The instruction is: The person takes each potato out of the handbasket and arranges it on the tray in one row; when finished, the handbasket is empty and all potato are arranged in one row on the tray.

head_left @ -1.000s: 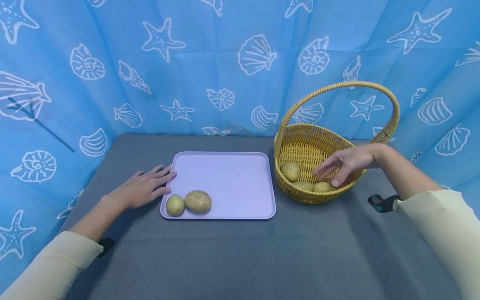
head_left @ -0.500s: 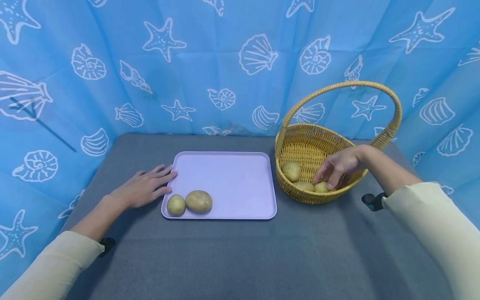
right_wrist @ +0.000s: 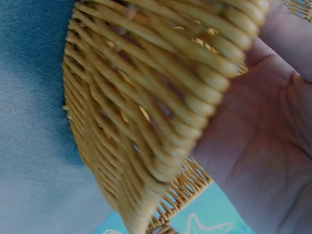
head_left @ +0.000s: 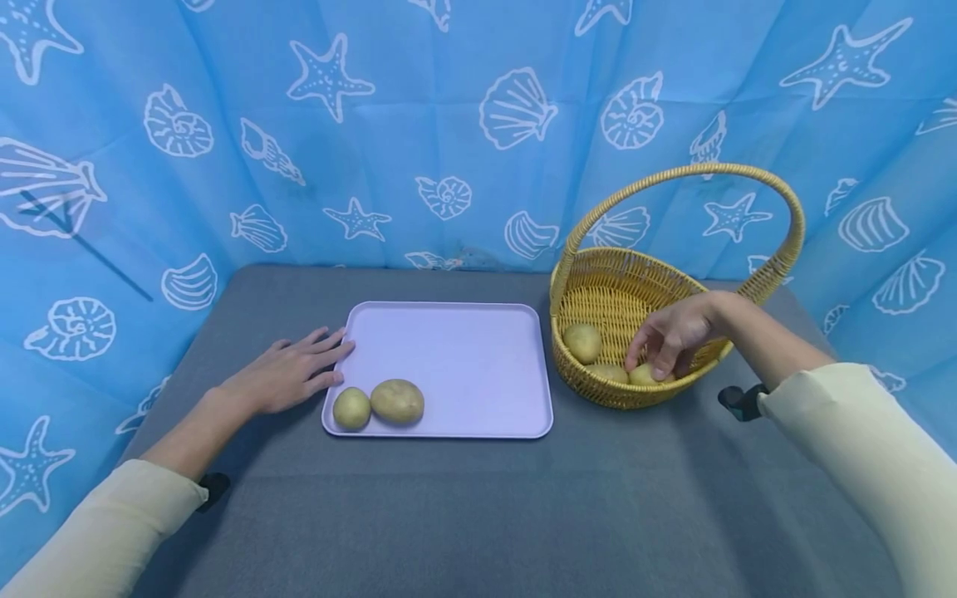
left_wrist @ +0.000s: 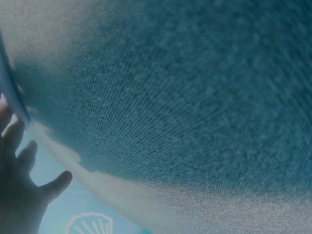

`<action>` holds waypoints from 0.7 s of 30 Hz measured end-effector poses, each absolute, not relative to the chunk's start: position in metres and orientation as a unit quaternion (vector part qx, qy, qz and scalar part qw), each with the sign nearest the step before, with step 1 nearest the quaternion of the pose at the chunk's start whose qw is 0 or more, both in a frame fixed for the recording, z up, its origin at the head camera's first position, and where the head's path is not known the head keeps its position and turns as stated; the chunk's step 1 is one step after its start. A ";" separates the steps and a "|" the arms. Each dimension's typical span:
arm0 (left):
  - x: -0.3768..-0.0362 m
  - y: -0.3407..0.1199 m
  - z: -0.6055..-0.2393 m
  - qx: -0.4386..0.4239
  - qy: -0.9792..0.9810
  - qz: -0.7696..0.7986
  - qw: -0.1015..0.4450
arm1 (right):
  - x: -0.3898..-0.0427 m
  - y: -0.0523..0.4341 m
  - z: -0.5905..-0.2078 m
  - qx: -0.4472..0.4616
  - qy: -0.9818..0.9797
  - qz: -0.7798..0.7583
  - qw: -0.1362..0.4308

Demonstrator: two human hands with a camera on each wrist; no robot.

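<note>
My right hand (head_left: 682, 330) reaches over the rim into a yellow wicker basket (head_left: 598, 393). Its thumb and fingers curl around a potato (head_left: 643, 375) at the basket's near side. Two other potatoes lie in there, a round one (head_left: 582, 342) and a partly hidden one (head_left: 609, 373). In the right wrist view, the wicker wall hides the fingertips and the potato. At the left, my left hand (head_left: 287, 375) has its fingers spread and touching the edge of a lilac tray (head_left: 471, 365). A small round potato (head_left: 351, 409) and a larger oval potato (head_left: 398, 402) sit in the tray's near-left corner.
The basket's tall arched handle (head_left: 691, 169) rises behind the right wrist. Grey cloth (head_left: 463, 515) covers the table. A blue curtain (head_left: 419, 133) with shells and starfish hangs along the back and sides.
My right hand has lowered into the basket and its fingers have closed around the potato at the near side. The left hand stays at the tray's edge.
</note>
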State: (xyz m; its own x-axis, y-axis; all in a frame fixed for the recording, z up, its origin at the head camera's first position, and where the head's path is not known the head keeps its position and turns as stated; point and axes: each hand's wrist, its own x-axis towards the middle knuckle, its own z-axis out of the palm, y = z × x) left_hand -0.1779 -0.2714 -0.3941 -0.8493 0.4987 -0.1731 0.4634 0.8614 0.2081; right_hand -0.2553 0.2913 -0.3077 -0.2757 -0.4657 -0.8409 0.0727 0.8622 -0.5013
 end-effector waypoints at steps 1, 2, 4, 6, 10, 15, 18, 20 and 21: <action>-0.178 -0.271 -0.394 0.251 0.958 0.079 0.111 | -0.255 0.291 -0.306 -0.130 0.766 -0.227 0.587; -0.178 -0.271 -0.394 0.251 0.958 0.079 0.112 | -0.255 0.292 -0.305 -0.132 0.767 -0.225 0.586; -0.178 -0.272 -0.394 0.251 0.958 0.078 0.112 | -0.255 0.293 -0.301 -0.139 0.770 -0.218 0.583; -0.178 -0.272 -0.394 0.252 0.958 0.077 0.111 | -0.255 0.295 -0.297 -0.146 0.777 -0.212 0.574; -0.178 -0.271 -0.393 0.251 0.959 0.078 0.109 | -0.252 0.301 -0.288 -0.173 0.803 -0.192 0.538; -0.177 -0.270 -0.393 0.250 0.959 0.077 0.107 | -0.246 0.309 -0.275 -0.197 0.826 -0.210 0.484; -0.177 -0.270 -0.393 0.249 0.959 0.076 0.108 | -0.242 0.312 -0.267 -0.219 0.829 -0.250 0.449; -0.177 -0.270 -0.393 0.249 0.960 0.076 0.109 | -0.239 0.314 -0.261 -0.241 0.827 -0.276 0.425; -0.177 -0.270 -0.393 0.249 0.959 0.076 0.109 | -0.238 0.315 -0.259 -0.256 0.826 -0.289 0.412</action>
